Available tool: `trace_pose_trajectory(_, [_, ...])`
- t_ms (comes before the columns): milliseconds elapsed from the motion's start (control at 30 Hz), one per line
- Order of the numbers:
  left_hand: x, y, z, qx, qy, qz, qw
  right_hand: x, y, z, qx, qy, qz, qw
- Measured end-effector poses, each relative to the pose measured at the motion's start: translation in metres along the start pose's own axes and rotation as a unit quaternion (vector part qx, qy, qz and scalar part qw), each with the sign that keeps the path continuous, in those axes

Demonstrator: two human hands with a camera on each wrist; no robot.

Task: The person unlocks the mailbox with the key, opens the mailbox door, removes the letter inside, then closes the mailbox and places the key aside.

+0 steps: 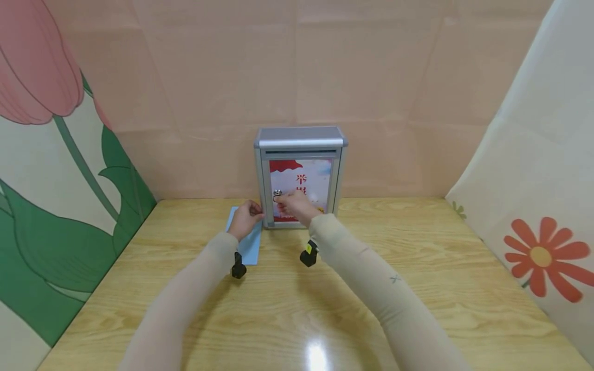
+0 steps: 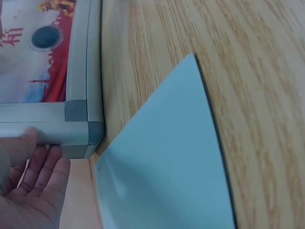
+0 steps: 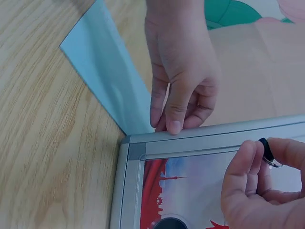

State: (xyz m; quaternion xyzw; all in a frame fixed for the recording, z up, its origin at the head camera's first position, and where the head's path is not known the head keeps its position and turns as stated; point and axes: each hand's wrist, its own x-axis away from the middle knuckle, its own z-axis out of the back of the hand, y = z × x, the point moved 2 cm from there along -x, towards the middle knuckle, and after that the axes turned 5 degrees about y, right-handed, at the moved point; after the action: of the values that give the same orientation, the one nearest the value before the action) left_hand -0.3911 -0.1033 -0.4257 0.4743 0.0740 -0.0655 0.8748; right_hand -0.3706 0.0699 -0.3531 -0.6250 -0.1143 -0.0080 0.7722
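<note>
A grey metal letterbox (image 1: 301,136) stands upright on the table, with a slot near its top and a red-and-white poster on its front. My right hand (image 1: 297,205) is at the left part of this front, by a small lock (image 1: 277,192). Thumb and fingers there pinch a key with a black head (image 3: 267,150) and a metal ring; its blade is hidden. With the thumb on the frame and curled fingers against the side, my left hand (image 1: 246,219) holds the letterbox's left edge. Beneath that hand lies a light blue sheet (image 2: 167,152), one corner close to the letterbox.
The wooden table (image 1: 408,268) reaches back to a pinkish wall covering (image 1: 394,93) close behind the letterbox. Flower-printed cloths (image 1: 538,206) border both sides. A black wrist camera (image 1: 238,266) sits under each forearm.
</note>
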Motion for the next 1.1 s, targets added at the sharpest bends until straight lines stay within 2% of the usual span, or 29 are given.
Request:
trace_pose_trajectory(100, [-0.001,0.0,-0.001,-0.001,0.001,0.004,1.0,-0.002,0.002,0.001,-0.07,-0.022,-0.018,0.9972])
trace_pose_trajectory(200, [-0.001,-0.002,-0.001,-0.001,0.002,0.004,1.0,-0.003,0.005,0.001,-0.143,-0.045,-0.035,0.9881])
trace_pose_trajectory(267, [-0.001,-0.002,0.0,-0.002,0.001,0.002,1.0,-0.005,0.007,0.001,-0.172,-0.059,-0.039,0.9825])
trace_pose_trajectory(500, [-0.001,0.0,0.0,-0.009,-0.001,-0.006,0.9999,-0.009,0.012,0.002,-0.202,-0.088,-0.033,0.9749])
trace_pose_trajectory(567, [-0.002,0.0,0.001,-0.012,0.002,-0.007,0.9999,-0.008,0.012,0.003,-0.208,-0.114,-0.025,0.9712])
trace_pose_trajectory(633, [-0.002,-0.001,0.0,-0.014,0.006,-0.008,0.9998,-0.005,0.011,0.004,-0.2,-0.158,-0.01,0.9669])
trace_pose_trajectory(700, [-0.002,-0.001,-0.001,-0.015,0.009,-0.013,0.9998,0.001,0.01,0.007,-0.161,-0.211,0.013,0.9641])
trace_pose_trajectory(767, [-0.002,-0.001,-0.001,-0.014,0.011,-0.016,0.9997,0.007,0.009,0.012,-0.095,-0.236,0.029,0.9667])
trace_pose_trajectory(833, [-0.002,-0.001,-0.001,-0.013,0.013,-0.018,0.9997,0.012,0.012,0.019,-0.003,-0.226,0.033,0.9737])
trace_pose_trajectory(900, [-0.001,-0.001,-0.001,-0.014,0.012,-0.017,0.9997,0.014,0.019,0.028,0.093,-0.189,0.016,0.9775])
trace_pose_trajectory(967, [-0.001,0.0,0.0,-0.014,0.012,-0.012,0.9998,0.013,0.028,0.037,0.189,-0.148,-0.004,0.9708])
trace_pose_trajectory(1033, [0.0,0.0,0.0,-0.013,0.011,-0.008,0.9998,0.012,0.039,0.044,0.268,-0.119,-0.021,0.9558])
trace_pose_trajectory(1100, [0.0,0.0,-0.001,-0.013,0.01,-0.007,0.9998,0.011,0.05,0.048,0.323,-0.105,-0.029,0.9402])
